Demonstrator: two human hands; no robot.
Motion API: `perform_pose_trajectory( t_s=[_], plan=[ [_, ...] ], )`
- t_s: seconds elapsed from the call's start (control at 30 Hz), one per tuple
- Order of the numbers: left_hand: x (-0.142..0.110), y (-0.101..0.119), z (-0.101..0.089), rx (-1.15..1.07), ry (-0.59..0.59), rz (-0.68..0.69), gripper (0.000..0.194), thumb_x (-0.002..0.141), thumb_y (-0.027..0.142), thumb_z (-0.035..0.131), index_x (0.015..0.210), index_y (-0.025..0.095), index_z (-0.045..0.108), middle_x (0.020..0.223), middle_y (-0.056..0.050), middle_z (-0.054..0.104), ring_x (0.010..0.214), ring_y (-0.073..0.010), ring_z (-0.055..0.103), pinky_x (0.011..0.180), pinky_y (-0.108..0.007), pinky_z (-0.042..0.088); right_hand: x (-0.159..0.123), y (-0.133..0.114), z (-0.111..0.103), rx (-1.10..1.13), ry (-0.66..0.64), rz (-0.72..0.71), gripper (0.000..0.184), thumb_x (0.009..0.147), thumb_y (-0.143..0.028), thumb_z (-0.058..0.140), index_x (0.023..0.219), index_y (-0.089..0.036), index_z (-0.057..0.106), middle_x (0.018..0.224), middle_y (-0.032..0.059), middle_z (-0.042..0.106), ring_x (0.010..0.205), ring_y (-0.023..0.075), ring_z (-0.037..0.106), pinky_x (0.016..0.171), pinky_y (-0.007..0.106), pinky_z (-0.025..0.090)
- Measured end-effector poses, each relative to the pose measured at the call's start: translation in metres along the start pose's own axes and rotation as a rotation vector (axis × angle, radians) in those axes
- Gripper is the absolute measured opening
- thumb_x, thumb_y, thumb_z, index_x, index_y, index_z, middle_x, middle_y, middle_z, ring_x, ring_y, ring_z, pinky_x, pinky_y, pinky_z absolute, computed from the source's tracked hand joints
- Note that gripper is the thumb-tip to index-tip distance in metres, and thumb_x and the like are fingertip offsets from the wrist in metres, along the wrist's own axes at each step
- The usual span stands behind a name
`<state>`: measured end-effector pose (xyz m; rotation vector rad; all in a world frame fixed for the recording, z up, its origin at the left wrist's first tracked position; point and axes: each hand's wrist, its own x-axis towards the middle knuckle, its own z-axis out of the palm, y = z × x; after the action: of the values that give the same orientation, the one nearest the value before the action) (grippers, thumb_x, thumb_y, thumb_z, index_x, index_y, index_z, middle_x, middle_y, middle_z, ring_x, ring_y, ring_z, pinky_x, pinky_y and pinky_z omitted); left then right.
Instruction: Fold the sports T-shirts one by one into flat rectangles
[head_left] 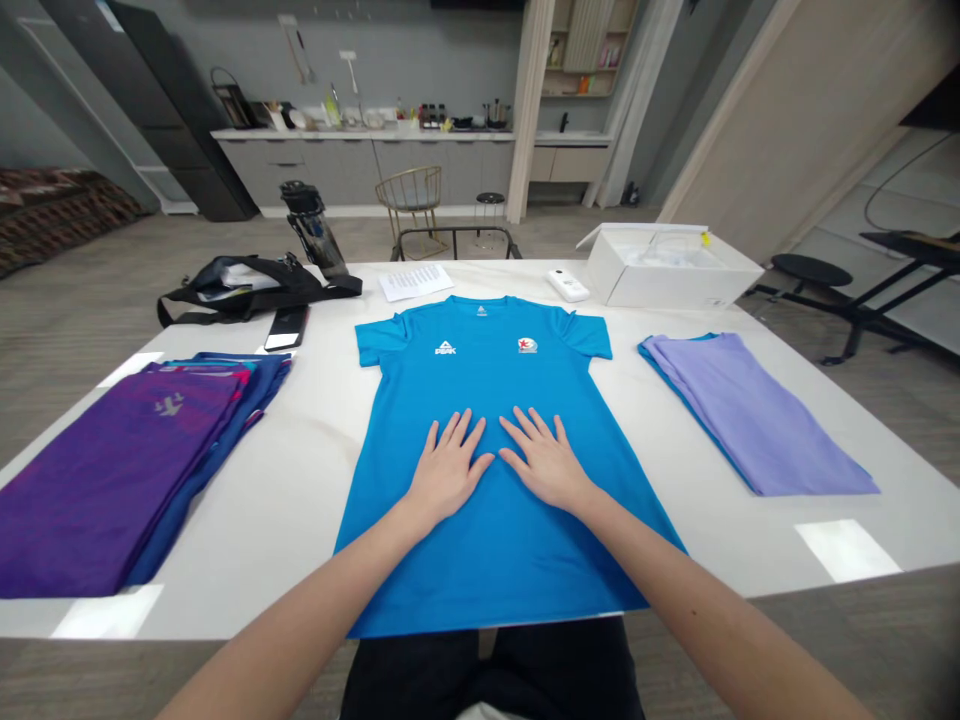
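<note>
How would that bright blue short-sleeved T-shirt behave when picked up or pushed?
The bright blue short-sleeved T-shirt would probably droop, since small creases show in its soft-looking cloth. It is likely light for its size, lying so thin and flat. Pushed, it might slide or bunch, as the white rectangular table looks smooth.

Your left hand (pixel 444 470) and right hand (pixel 553 466) lie flat on the blue shirt (pixel 480 385), fingers spread. Left of the shirt is a clothes pile (pixel 120 470), purple on top. Right of the shirt is folded cloth (pixel 754 415), light purple on top. Past the shirt, a paper (pixel 416 282) lies near its collar, and a white box (pixel 664 285) sits farther right.
</note>
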<state>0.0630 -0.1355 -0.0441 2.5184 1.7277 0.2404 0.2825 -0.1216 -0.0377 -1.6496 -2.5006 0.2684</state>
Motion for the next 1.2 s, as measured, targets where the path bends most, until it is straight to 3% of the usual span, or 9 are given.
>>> perform_pose_trajectory(
  t_s=[0.1,0.23,0.37,0.47,0.57,0.7,0.83,0.97,1.2],
  plan=[
    [0.031,-0.012,-0.006,0.014,0.004,-0.049,0.066,0.104,0.061,0.021,0.162,0.031,0.031,0.170,-0.005,0.024,0.157,-0.0273,0.022,0.127,-0.056,0.020,0.028,0.019,-0.008,0.030,0.057,0.048,0.065,0.105,-0.063,0.023,0.162,-0.033,0.031,0.170,0.0037,0.023,0.157,0.0297,0.019,0.124,0.062,0.017],
    [0.102,-0.044,-0.014,0.029,0.039,-0.132,0.068,0.104,0.060,0.022,0.162,0.027,0.031,0.170,-0.008,0.024,0.157,-0.0301,0.021,0.126,-0.058,0.018,0.096,0.068,-0.014,0.030,0.195,0.213,0.071,0.105,-0.059,0.025,0.162,-0.015,0.031,0.169,0.0154,0.024,0.156,0.0323,0.019,0.124,0.056,0.019],
    [0.163,-0.096,-0.023,-0.002,0.122,-0.309,0.071,0.103,0.058,0.028,0.163,0.021,0.028,0.171,-0.013,0.019,0.157,-0.0361,0.018,0.125,-0.060,0.020,0.159,0.128,-0.020,0.047,0.292,0.430,0.080,0.104,-0.055,0.029,0.158,0.003,0.028,0.165,0.0283,0.024,0.155,0.0364,0.020,0.124,0.051,0.021],
    [0.189,-0.144,-0.027,-0.055,0.207,-0.481,0.075,0.103,0.054,0.029,0.163,0.010,0.022,0.170,-0.021,0.017,0.157,-0.0394,0.017,0.123,-0.058,0.025,0.189,0.168,-0.026,0.084,0.297,0.548,0.080,0.104,-0.051,0.028,0.157,0.009,0.024,0.164,0.0312,0.025,0.155,0.0370,0.021,0.124,0.049,0.020],
    [0.200,-0.190,-0.024,-0.114,0.196,-0.564,0.076,0.104,0.048,0.028,0.161,-0.001,0.019,0.167,-0.028,0.021,0.157,-0.0385,0.018,0.123,-0.055,0.025,0.205,0.197,-0.029,0.099,0.263,0.621,0.076,0.105,-0.048,0.023,0.156,0.008,0.027,0.162,0.0302,0.029,0.154,0.0359,0.025,0.124,0.048,0.022],
    [0.200,-0.227,-0.015,-0.164,0.096,-0.635,0.080,0.101,0.052,0.028,0.160,-0.001,0.020,0.165,-0.026,0.028,0.155,-0.0366,0.025,0.124,-0.051,0.025,0.212,0.217,-0.027,0.062,0.175,0.623,0.074,0.105,-0.050,0.020,0.154,0.003,0.037,0.163,0.0258,0.033,0.153,0.0349,0.027,0.124,0.050,0.020],
    [0.194,-0.239,-0.010,-0.098,0.034,-0.719,0.092,0.098,0.062,0.023,0.159,-0.007,0.020,0.167,-0.025,0.022,0.156,-0.0368,0.020,0.127,-0.049,0.018,0.213,0.223,-0.027,0.030,0.148,0.718,0.084,0.102,-0.060,0.020,0.156,0.003,0.035,0.165,0.0248,0.027,0.154,0.0386,0.022,0.124,0.054,0.016],
    [0.194,-0.240,-0.010,0.000,0.014,-0.824,0.096,0.095,0.065,0.025,0.157,-0.009,0.027,0.164,-0.030,0.023,0.155,-0.0403,0.023,0.124,-0.056,0.021,0.214,0.225,-0.026,0.021,0.166,0.855,0.094,0.100,-0.065,0.023,0.156,0.009,0.029,0.165,0.0295,0.023,0.154,0.0407,0.019,0.125,0.054,0.014],
    [0.201,-0.253,-0.029,0.175,-0.122,-0.890,0.073,0.095,0.049,0.032,0.146,0.000,0.051,0.148,-0.033,0.050,0.147,-0.0503,0.034,0.115,-0.072,0.017,0.219,0.223,-0.026,0.017,0.232,0.950,0.095,0.098,-0.064,0.030,0.152,0.014,0.033,0.159,0.0363,0.029,0.151,0.0429,0.024,0.123,0.056,0.019]
  ],
)
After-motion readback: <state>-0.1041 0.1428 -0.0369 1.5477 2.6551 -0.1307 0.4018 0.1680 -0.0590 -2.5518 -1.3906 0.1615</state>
